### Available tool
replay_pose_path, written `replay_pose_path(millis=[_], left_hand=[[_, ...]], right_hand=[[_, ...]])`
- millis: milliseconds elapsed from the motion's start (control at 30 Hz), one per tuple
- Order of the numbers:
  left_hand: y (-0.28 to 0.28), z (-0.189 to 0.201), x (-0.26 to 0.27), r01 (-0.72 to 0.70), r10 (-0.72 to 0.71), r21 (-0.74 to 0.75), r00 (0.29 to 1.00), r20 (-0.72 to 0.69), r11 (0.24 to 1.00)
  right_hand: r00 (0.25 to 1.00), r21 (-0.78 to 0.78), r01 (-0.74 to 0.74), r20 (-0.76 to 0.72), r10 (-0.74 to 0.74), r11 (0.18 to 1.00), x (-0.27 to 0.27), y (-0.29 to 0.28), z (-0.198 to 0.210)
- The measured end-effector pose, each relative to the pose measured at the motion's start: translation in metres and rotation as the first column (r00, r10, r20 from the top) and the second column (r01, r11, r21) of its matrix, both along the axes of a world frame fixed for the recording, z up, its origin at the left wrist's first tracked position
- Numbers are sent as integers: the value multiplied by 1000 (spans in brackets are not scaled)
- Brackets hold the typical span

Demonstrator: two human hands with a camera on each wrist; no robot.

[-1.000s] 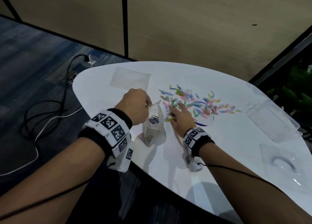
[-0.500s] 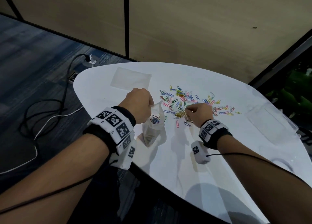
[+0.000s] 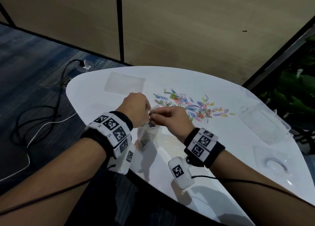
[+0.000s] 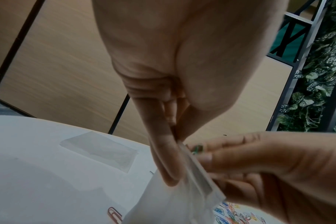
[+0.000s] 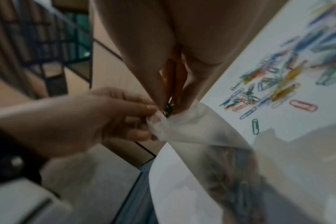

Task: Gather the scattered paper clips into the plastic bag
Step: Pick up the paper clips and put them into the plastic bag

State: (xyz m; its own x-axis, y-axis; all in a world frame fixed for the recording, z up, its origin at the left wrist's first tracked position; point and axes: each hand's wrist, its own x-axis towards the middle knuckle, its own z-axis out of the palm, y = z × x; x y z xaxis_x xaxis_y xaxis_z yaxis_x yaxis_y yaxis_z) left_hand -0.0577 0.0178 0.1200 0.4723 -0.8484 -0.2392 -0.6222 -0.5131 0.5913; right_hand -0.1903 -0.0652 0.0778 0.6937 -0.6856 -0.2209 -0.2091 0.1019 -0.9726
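A small clear plastic bag (image 3: 144,137) stands on the white table (image 3: 221,140), with several clips inside. My left hand (image 3: 136,110) pinches the bag's top edge (image 4: 194,171) and holds the mouth up. My right hand (image 3: 170,118) is right at the bag's mouth, its fingertips pinching a few paper clips (image 5: 168,108) over the opening (image 5: 163,121). Many coloured paper clips (image 3: 192,106) lie scattered on the table just beyond both hands. In the left wrist view, a green clip (image 4: 197,149) shows between my right fingers.
A flat clear bag (image 3: 125,85) lies at the table's far left. Clear plastic boxes (image 3: 265,125) and another clear packet (image 3: 276,162) sit along the right side. Cables (image 3: 42,116) run over the carpet left of the table. A red clip (image 4: 114,215) lies beside the bag.
My right hand has left the pile with a pinch of clips and come back left to the bag's mouth. My left hand has kept hold of the bag.
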Motion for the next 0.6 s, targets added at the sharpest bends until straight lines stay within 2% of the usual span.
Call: replay_pose_path(millis=[100, 200, 267, 367, 400, 433, 467, 500, 533, 567, 600], left_hand=[[0, 1, 0, -6, 6, 2, 1000, -25, 1000], [2, 3, 0, -17, 17, -3, 998, -61, 1000], [3, 4, -1, -9, 9, 6, 998, -61, 1000], [3, 6, -1, 4, -3, 19, 1000, -27, 1000], [4, 7, 0, 0, 1, 24, 1000, -19, 1000], [5, 8, 2, -9, 10, 27, 1000, -17, 1000], [6, 8, 4, -19, 20, 32, 1000, -17, 999], [7, 8, 6, -29, 29, 37, 999, -14, 999], [9, 8, 9, -39, 39, 41, 999, -8, 998], [11, 7, 11, -47, 48, 45, 999, -3, 998], [13, 6, 13, -55, 55, 50, 998, -1, 997]], right_hand=[[980, -365, -88, -198, 15, 927, 3, 2, -8], [946, -595, -241, -319, 51, 767, 7, 3, -7], [895, -621, -392, -429, 124, 679, 10, 3, -2], [807, -541, -557, -532, 257, 630, 15, 0, 8], [797, -495, -575, -520, 308, 652, 15, -2, 12], [816, -426, -551, -457, 355, 717, 16, -5, 14], [864, -309, -474, -346, 366, 825, 15, -9, 16], [921, -160, -358, -221, 320, 920, 14, -14, 17], [966, -39, -229, -132, 222, 973, 12, -22, 15], [988, 5, -114, -101, 114, 993, 10, -31, 9], [991, -44, -51, -129, 45, 998, 8, -40, 1]])
